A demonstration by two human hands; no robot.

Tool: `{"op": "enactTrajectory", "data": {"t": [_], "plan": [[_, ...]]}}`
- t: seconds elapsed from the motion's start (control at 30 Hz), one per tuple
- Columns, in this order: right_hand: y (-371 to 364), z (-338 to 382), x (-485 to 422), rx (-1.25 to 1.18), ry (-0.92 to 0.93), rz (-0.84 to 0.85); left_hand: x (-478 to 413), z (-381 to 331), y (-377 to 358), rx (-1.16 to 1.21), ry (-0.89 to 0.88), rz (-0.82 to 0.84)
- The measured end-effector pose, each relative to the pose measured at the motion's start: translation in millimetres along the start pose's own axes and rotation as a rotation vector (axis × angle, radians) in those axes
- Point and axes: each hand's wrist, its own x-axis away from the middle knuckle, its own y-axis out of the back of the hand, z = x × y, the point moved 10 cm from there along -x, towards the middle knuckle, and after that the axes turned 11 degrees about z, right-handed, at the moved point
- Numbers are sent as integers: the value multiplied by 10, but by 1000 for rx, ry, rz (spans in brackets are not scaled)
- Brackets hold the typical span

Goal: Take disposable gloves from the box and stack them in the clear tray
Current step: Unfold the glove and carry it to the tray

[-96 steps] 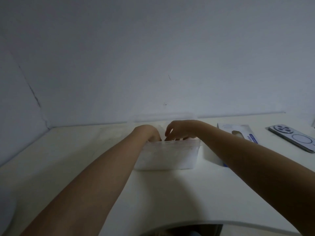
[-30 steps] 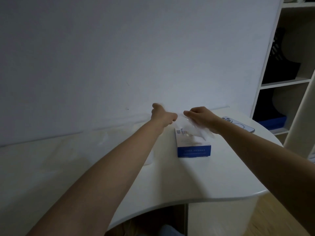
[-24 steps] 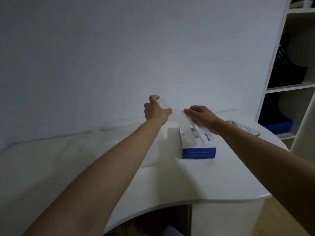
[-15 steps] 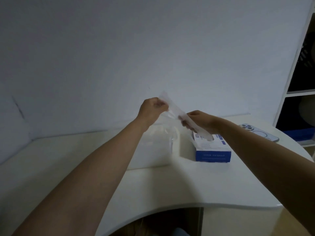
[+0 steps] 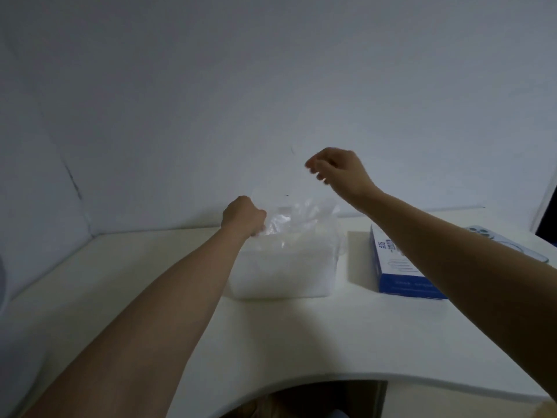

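Loosely crinkled clear glove [image 5: 297,213] in left hand's [image 5: 243,218] grip over tray [image 5: 286,274]; right hand's [image 5: 339,171] hold unclear.

The glove [image 5: 289,215] is thin clear plastic film, crinkled and catching glossy glints. The clear tray [image 5: 283,273] looks like frosted, milky plastic with smooth walls. The box [image 5: 401,285] is printed cardboard, blue and white, with a faint sheen. The desk [image 5: 135,282] is smooth, matt white. The phone [image 5: 485,232] has a shiny back.

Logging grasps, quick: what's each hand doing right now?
Left hand: fingers curled, gripping the clear glove.
Right hand: raised, fingers curled; holding anything cannot be told.
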Motion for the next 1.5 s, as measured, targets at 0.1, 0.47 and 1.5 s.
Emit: {"op": "enactTrajectory", "data": {"t": [0.1,0.47,1.5], "plan": [[-661,41,-59,132,-9,342,-35,104,-89,6,20,61],[-1516,-894,497,511,-682,1097,-155,-18,-126,-422,-31,-12],[-1482,-931,476,265,-744,1035,46,352,-862,-313,264,770]]}}
